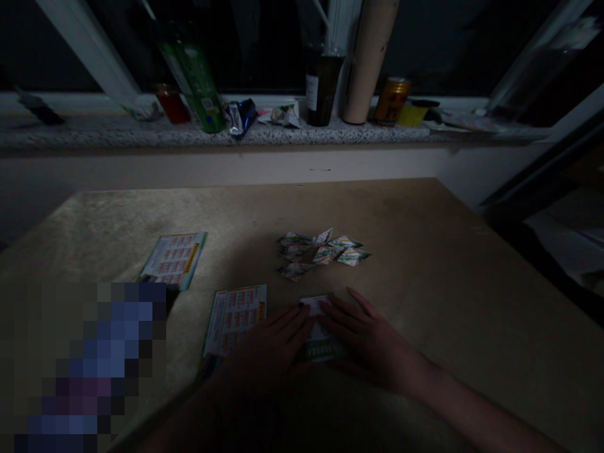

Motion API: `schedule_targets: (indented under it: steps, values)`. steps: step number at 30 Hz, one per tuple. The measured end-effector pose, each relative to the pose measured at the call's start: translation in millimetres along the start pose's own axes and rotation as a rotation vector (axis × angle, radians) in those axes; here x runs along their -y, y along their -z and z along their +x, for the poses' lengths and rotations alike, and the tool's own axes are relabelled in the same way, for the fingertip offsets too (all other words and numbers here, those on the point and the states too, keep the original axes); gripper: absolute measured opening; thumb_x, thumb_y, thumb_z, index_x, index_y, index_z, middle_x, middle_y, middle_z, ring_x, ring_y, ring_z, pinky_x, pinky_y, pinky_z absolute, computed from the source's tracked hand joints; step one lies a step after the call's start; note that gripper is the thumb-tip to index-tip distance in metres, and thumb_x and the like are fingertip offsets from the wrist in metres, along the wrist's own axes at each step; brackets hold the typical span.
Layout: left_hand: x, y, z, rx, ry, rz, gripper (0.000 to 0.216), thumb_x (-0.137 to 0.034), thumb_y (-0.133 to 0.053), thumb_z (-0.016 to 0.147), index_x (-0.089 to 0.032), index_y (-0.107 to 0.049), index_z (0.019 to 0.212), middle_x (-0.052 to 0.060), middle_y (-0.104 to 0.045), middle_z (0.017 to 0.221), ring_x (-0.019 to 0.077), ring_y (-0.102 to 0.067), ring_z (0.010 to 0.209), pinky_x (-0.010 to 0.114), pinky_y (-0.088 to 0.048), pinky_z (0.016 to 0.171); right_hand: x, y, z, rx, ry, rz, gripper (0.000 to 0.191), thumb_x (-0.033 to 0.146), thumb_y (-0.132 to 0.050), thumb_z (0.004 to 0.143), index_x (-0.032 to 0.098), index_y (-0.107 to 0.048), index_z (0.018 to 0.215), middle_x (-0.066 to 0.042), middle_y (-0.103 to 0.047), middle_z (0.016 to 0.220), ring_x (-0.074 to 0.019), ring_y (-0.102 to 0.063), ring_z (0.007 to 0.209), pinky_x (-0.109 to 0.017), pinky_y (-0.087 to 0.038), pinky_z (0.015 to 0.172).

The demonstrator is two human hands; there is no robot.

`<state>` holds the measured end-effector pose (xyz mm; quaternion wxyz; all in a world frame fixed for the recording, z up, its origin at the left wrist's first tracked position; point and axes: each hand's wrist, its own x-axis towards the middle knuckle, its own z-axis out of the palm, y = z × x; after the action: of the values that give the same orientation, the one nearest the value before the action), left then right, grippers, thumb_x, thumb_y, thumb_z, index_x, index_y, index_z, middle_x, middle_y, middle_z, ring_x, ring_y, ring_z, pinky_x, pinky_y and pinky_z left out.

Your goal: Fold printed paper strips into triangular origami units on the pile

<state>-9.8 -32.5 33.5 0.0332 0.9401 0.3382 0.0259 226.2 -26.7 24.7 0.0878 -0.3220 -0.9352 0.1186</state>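
A small printed paper with a green lower edge (323, 349) lies on the table under both hands. My left hand (280, 336) rests on its left side, fingers stretched flat. From the right, my right hand (361, 330) presses on the same paper, fingers extended and thumb side hidden. The two sets of fingertips nearly meet at the paper's middle. Partly behind my left forearm is a printed leaflet (236, 314) with red blocks of text. Just beyond the hands sit several folded paper pieces (325, 254), pointed and diamond-like, grouped close together.
Another printed leaflet (174, 255) lies further left on the wooden table (425, 251). A blurred-out patch covers the lower left. Along the stone windowsill (283, 135) stand a green bottle (201, 88), a dark cup (323, 91), a cardboard tube (370, 63) and an orange can (392, 100).
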Motion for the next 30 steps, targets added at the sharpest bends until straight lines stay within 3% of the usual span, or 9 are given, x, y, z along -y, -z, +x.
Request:
schedule_targets:
  steps: [3, 9, 16, 23, 30]
  values:
    - [-0.7, 0.5, 0.9, -0.001, -0.009, 0.030, 0.047, -0.040, -0.048, 0.087, -0.009, -0.050, 0.123, 0.016, -0.050, 0.129, 0.0270, -0.048, 0.117, 0.039, -0.042, 0.096, 0.2, 0.1, -0.7, -0.004, 0.005, -0.002, 0.051, 0.039, -0.048, 0.086, 0.020, -0.039, 0.132, -0.007, -0.039, 0.139, -0.0229, -0.027, 0.131, -0.051, -0.012, 0.109]
    - [-1.3, -3.0, -0.4, -0.008, 0.003, 0.029, 0.041, -0.035, -0.044, 0.090, -0.012, -0.050, 0.123, 0.014, -0.048, 0.131, 0.0258, -0.046, 0.119, 0.040, -0.040, 0.097, 0.7, 0.1, -1.4, -0.097, 0.069, 0.037, 0.031, 0.031, -0.045, 0.090, 0.021, -0.056, 0.117, 0.000, -0.059, 0.121, -0.0204, -0.041, 0.124, -0.048, -0.015, 0.110]
    - [5.4, 0.0, -7.5, 0.094, -0.026, -0.073, 0.054, -0.037, -0.045, 0.088, -0.010, -0.036, 0.134, 0.015, -0.034, 0.141, 0.0262, -0.035, 0.127, 0.039, -0.034, 0.101, -1.2, -0.5, 1.8, -0.196, 0.069, 0.115, 0.022, 0.026, -0.049, 0.089, 0.022, -0.061, 0.107, 0.000, -0.066, 0.110, -0.0188, -0.051, 0.113, -0.044, -0.028, 0.106]
    - [9.3, 5.9, -7.7, 0.145, -0.020, -0.157, 0.055, -0.040, -0.043, 0.088, -0.011, -0.036, 0.133, 0.014, -0.033, 0.141, 0.0255, -0.032, 0.129, 0.039, -0.028, 0.105, -5.9, 4.2, 14.4, -0.314, -0.013, 0.183, 0.011, 0.022, -0.053, 0.086, 0.021, -0.064, 0.089, -0.003, -0.069, 0.094, -0.0177, -0.058, 0.098, -0.042, -0.032, 0.100]
    - [12.9, 4.2, -11.8, 0.101, -0.037, -0.115, 0.053, -0.041, -0.048, 0.085, -0.012, -0.042, 0.129, 0.014, -0.035, 0.141, 0.0270, -0.032, 0.129, 0.039, -0.032, 0.103, -13.4, -5.6, 33.9, -0.358, -0.187, 0.241, 0.011, 0.025, -0.054, 0.085, 0.019, -0.059, 0.078, -0.004, -0.063, 0.086, -0.0181, -0.055, 0.085, -0.033, -0.039, 0.078]
